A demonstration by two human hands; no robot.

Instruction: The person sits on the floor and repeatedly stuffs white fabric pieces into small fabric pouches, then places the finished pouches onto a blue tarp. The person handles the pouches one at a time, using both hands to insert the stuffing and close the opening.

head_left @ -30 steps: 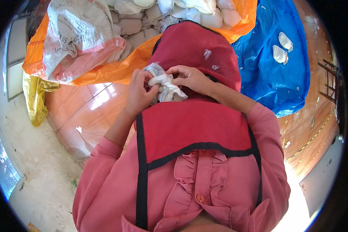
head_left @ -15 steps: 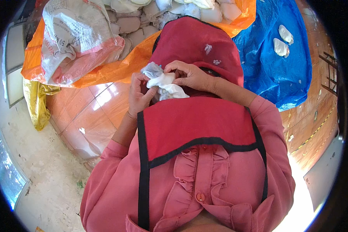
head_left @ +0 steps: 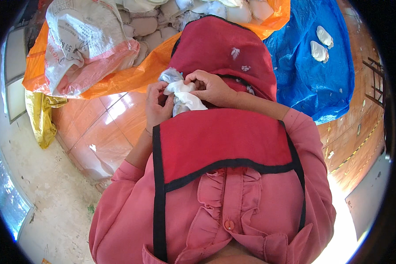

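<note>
1. The left hand [head_left: 157, 105] has its grip closed, thumb and fingers pinching the left side of a bunched white cloth [head_left: 188, 102].
2. The right hand [head_left: 213, 90] has its grip closed too, thumb and bent fingers pinching the upper right of the same cloth, which sits between both hands above the lap of the red apron [head_left: 226, 141].
3. Beyond the lap, an orange plastic sack [head_left: 156, 64] lies spread open, holding many pale, rounded pads [head_left: 145, 25].
4. A crumpled white sack [head_left: 86, 39] with a pinkish band rests over its left part; its contents cannot be told.
5. To the right, blue plastic sheeting [head_left: 303, 83] carries two white bundles [head_left: 319, 52], side by side.
6. A yellow sack [head_left: 38, 116] slumps at far left, its inside hidden.
</note>
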